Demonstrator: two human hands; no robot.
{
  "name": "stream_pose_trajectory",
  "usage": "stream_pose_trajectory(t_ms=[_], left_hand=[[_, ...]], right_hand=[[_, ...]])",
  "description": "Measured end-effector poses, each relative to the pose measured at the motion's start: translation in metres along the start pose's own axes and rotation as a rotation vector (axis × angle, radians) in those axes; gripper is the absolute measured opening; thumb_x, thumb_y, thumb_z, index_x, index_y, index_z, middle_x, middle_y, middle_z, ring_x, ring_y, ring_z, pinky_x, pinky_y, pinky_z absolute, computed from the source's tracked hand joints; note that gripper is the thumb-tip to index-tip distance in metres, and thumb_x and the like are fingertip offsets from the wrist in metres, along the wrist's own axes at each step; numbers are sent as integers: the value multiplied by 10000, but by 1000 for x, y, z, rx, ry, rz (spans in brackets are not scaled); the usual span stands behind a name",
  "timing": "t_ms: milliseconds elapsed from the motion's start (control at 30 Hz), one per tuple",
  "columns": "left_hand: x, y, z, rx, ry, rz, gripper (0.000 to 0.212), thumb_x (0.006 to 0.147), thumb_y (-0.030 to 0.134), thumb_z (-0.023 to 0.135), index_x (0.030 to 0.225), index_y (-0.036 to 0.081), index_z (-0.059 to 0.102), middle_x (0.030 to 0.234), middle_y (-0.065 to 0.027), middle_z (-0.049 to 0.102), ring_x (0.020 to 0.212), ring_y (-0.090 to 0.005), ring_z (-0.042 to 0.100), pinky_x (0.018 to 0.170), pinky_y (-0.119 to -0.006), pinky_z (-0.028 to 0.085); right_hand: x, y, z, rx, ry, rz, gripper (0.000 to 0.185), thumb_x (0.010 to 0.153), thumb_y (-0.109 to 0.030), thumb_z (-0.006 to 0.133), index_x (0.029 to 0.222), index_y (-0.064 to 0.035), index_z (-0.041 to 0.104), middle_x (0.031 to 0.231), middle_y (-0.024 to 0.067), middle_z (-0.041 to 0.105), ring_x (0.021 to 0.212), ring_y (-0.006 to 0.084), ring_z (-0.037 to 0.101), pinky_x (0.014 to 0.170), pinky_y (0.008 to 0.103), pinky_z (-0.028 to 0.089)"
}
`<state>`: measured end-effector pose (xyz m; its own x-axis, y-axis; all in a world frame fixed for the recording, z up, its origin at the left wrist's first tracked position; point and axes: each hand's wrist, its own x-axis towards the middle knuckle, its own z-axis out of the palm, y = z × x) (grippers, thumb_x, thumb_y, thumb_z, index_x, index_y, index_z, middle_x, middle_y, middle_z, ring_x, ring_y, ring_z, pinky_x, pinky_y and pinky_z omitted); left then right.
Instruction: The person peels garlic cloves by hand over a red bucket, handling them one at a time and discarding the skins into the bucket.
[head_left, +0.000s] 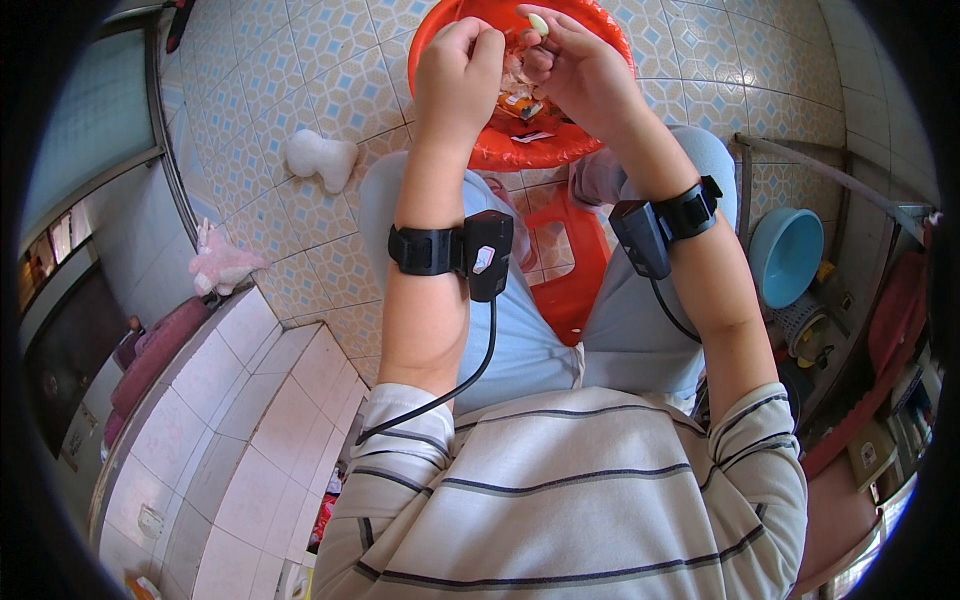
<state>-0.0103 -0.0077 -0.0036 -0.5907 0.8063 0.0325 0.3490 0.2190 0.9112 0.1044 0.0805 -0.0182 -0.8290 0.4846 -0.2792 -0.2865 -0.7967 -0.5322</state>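
A pale peeled clove, likely garlic (538, 25), sits between the fingers of my right hand (581, 64). My left hand (459, 71) is held close beside it with the fingers curled in and the thumb against them. Its fingertips face away, so anything pinched there is hidden. Both hands are over a red bin (420, 56) lined with red plastic. Inside lie papery skins (516, 73) and an orange wrapper (517, 105).
Part of a red plastic stool (585, 255) shows between my legs. White (322, 159) and pink (221, 259) plush items lie to the left, near a tiled ledge (255, 450). At right, a blue basin (786, 259) rests by a metal frame (817, 169). Cabled devices (491, 255) are strapped to both forearms.
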Motion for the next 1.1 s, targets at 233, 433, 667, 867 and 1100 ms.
stream_pose_trajectory(t_ms=[233,433,667,867,1100], left_hand=[[-5,-15,8,576,-201,-34,278,791,258,521,772,-13,578,712,-165,595,678,-310,574,613,-349,447],[-5,-16,2,590,-312,-49,241,731,238,617,787,5,595,720,-147,603,674,-277,588,613,-350,452],[-3,-26,1,453,-279,-29,238,682,237,677,760,23,608,733,-145,597,678,-268,580,623,-328,456],[-1,-45,7,500,-235,62,255,710,259,637,742,8,607,771,-164,581,732,-300,565,656,-364,451],[-10,-30,13,563,-257,39,320,605,285,728,654,18,559,765,-167,561,742,-319,544,662,-386,436]], right_hand=[[4,2,-14,79,142,23,208,859,-209,496,970,-48,570,854,21,573,709,85,485,722,219,410],[-4,-9,-8,10,118,22,216,833,-205,542,953,-28,572,944,52,601,716,86,504,731,216,437],[-21,-32,-10,200,237,-34,165,814,-189,588,906,-51,582,904,53,619,655,68,529,590,168,452],[-108,-107,-19,9,413,-325,190,812,-186,599,921,-36,562,906,52,589,712,89,512,611,196,431],[-305,-194,-87,-465,783,-811,168,798,-116,605,919,-1,587,841,52,599,712,95,537,642,207,436]])
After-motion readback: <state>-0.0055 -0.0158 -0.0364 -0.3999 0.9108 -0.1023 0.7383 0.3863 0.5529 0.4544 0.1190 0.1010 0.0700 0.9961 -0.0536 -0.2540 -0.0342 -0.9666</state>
